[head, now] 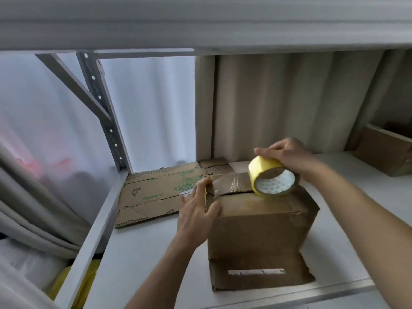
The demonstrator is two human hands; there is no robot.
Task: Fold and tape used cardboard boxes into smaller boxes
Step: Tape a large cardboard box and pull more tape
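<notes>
We work on a white shelf (138,253) inside a metal rack, with curtains hanging behind it. The box (260,233) stands near the front edge, top flaps folded shut, so both hands reach the seam from above. A flat sheet of cardboard (156,195) lies behind and to the left of the box, in our judgement stock for a later fold. A second, open box (383,150) sits well apart at the far right.

Our left hand (198,208) grasps the box's upper left corner, fingers over the side flap and thumb on the top face; this pins the flap and steadies the box. Our right hand (287,157) grips the tape roll (273,179) from above, fingers curled over its yellow rim. The roll rests on edge at the seam between the top flaps, so tape can be drawn along the joint. A strip of tape (236,182) already crosses the far flap. We cannot tell whether the free tape end is stuck down.
</notes>
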